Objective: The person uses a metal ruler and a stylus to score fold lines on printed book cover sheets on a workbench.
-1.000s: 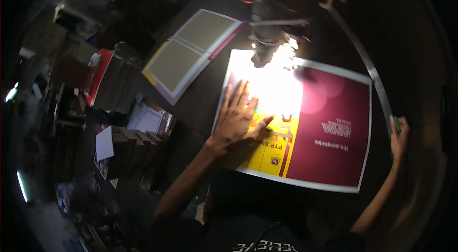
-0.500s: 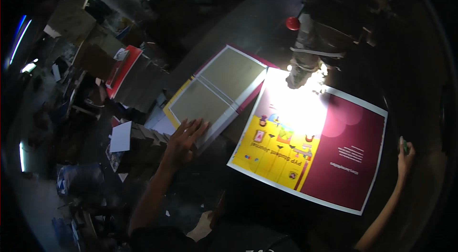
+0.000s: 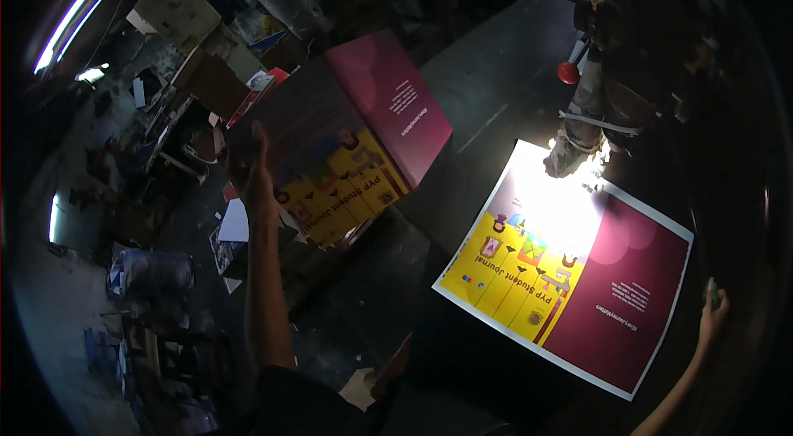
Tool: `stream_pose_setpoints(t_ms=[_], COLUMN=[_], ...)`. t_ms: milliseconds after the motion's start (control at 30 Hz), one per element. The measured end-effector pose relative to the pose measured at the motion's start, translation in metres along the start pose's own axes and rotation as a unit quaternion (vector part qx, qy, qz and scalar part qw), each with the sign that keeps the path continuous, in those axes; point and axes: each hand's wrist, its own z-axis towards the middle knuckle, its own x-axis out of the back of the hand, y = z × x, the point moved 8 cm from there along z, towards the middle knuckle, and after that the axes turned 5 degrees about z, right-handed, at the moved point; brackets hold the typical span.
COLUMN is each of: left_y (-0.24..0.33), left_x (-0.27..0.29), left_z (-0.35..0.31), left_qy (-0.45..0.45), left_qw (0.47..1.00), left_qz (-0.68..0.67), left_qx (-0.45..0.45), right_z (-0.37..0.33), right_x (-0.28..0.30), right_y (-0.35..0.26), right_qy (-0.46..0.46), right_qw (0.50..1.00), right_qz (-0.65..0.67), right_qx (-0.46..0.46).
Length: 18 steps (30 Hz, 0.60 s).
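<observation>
The left hand (image 3: 258,180) is up off to the left, fingers straight and spread flat against the near edge of a printed sheet (image 3: 347,135) that hangs in the air over the cluttered floor (image 3: 149,271), well clear of the dark surface (image 3: 487,106). That lifted sheet is tilted, its long axis running from the yellow panel low on the left, by the hand, up to the maroon panel at the upper right; the maroon end points away toward the far side of the surface. The hand's grip looks open, palm pressed to the sheet's edge rather than pinching it, though the thumb side is hidden, so whether any finger curls behind I cannot tell. Over on the right, a second printed sheet (image 3: 611,296) lies flat on the surface under the bright lamp (image 3: 578,151), its long axis running left to right, yellow half toward the middle, maroon half toward the right edge, and turned slightly so the near right corner dips toward the person. The right hand (image 3: 712,308) sits just beyond that sheet's right edge, fingers curled around something small and dark; too dim to say what it is. Scraps of white paper (image 3: 234,221) lie on the floor below the raised sheet.
</observation>
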Motion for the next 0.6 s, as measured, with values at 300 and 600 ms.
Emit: stream_pose_setpoints(t_ms=[300,600], left_y=[0.012,0.033], left_x=[0.01,0.008], left_z=[0.011,0.005], left_qy=[0.036,0.05], left_qw=[0.988,0.983], left_qz=[0.043,0.115], left_qx=[-0.147,-0.134], right_z=[0.011,-0.014], right_x=[0.005,0.01], right_y=[0.013,-0.026], right_qy=[0.021,0.014], right_qw=[0.999,0.998], right_qz=[-0.035,-0.059], right_qx=[0.017,-0.015])
